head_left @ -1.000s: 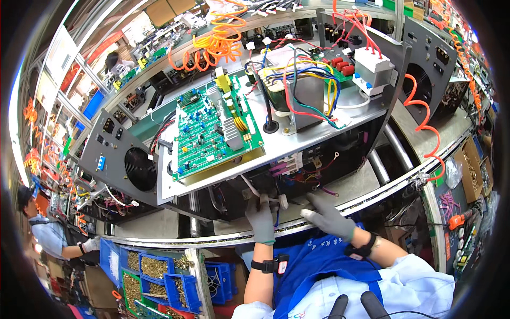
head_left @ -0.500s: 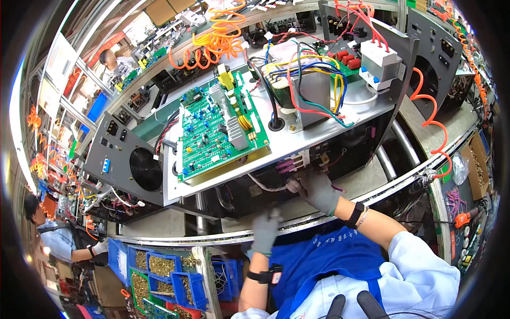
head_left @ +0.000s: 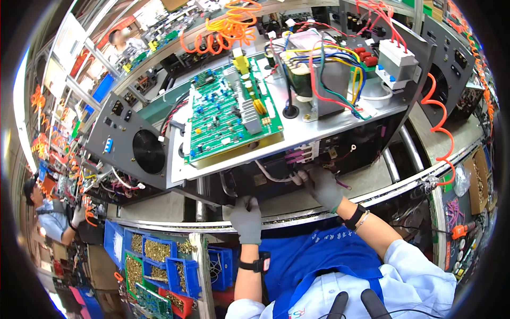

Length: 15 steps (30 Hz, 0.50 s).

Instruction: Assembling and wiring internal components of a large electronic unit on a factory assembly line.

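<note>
My right hand (head_left: 325, 189), in a grey glove, is closed at the open front of the electronics chassis (head_left: 223, 170). Its fingertips pinch a white-sleeved cable (head_left: 272, 179) that runs out from under the metal shelf. My left hand (head_left: 246, 219), also gloved, is at the near edge of the bench, below a dark cable loop (head_left: 228, 187). Its fingers are curled together, and what they hold, if anything, is hidden. Above both hands, the shelf carries a green circuit board (head_left: 223, 114) and a transformer (head_left: 305, 80) with coloured wires.
Blue bins (head_left: 158, 250) of brass-coloured screws stand at lower left. An orange-handled tool (head_left: 463, 229) and a cardboard box (head_left: 477, 178) are at right. Coiled orange hoses (head_left: 231, 26) hang above. More chassis with round fans (head_left: 149, 151) flank this one. A co-worker (head_left: 50, 210) is at far left.
My left hand has moved left and up toward the chassis front, and its fingers have curled. My right hand stays at the white-sleeved cable. The view has shifted slightly.
</note>
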Motion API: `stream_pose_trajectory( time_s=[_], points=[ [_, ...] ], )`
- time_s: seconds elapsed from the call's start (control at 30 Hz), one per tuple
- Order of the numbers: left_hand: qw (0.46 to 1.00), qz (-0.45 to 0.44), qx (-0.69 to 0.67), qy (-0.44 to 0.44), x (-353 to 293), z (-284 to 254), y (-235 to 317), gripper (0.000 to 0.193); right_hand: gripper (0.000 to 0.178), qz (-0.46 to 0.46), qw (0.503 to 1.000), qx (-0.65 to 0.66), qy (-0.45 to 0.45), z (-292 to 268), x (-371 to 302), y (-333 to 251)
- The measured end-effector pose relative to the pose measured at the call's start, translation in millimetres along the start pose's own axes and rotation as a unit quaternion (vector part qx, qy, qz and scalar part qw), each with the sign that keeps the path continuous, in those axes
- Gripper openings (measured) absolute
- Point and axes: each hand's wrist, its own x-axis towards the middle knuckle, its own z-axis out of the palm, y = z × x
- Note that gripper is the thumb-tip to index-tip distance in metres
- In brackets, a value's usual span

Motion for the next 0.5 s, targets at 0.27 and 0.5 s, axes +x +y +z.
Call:
stream_pose_trajectory(
  time_s=[0.27,0.5],
  points=[
    [0.894,-0.092,-0.423,0.119,2.6,11.2,36.7,0.021,0.018,0.051,0.992,0.113,-0.002,1.7,-0.8,-6.1],
    [0.896,-0.117,-0.417,-0.095,7.2,13.7,40.3,0.038,0.02,0.017,1.0,0.008,0.019,2.4,0.0,-1.5]
  ],
)
